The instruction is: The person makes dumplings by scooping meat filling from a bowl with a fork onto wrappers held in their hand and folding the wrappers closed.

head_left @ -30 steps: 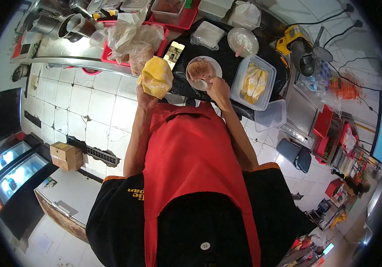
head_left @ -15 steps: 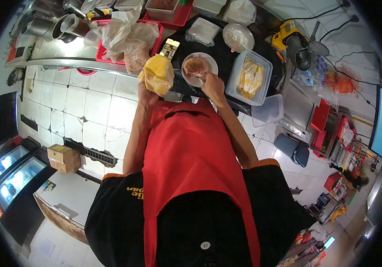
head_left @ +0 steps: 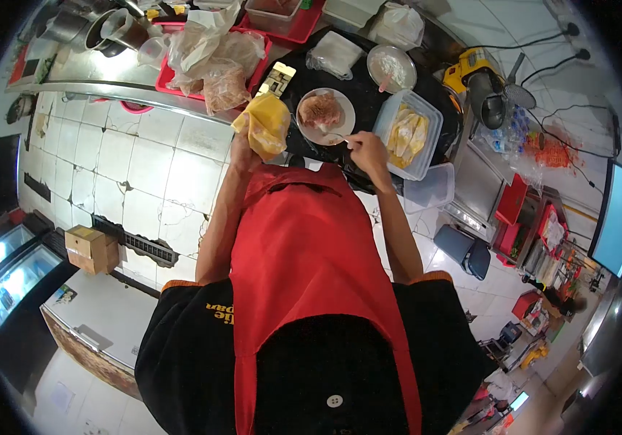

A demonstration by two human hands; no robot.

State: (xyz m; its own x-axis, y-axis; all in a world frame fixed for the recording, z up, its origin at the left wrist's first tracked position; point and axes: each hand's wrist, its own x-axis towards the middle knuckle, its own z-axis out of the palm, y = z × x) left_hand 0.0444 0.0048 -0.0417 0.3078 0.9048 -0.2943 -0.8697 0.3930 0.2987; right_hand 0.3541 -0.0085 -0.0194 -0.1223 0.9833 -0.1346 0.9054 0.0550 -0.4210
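Observation:
My left hand (head_left: 244, 151) is closed under a floppy yellow dough wrapper (head_left: 266, 127) dusted with white flour, its edges folding over the fingers. In my right hand (head_left: 367, 152) is the handle of a metal spoon (head_left: 337, 136), whose head lies at the near rim of a white bowl (head_left: 348, 114). Pinkish-brown minced filling (head_left: 319, 110) is heaped in that bowl. Just right of my right hand stands a clear plastic tub (head_left: 434, 138) holding several floured yellow wrappers (head_left: 408, 136).
A bowl of white flour (head_left: 392, 67) and a wrapped white packet (head_left: 334, 55) sit behind the filling. To the left, a red tray (head_left: 261, 67) carries plastic bags (head_left: 225, 83). A clear lid (head_left: 430, 187) juts out near the tub. Yellow equipment (head_left: 474, 65) stands at right.
My right hand has drawn back toward the right, bringing the spoon from the filling to the bowl's near rim. The wrapper in my left hand has shifted slightly and changed its folds.

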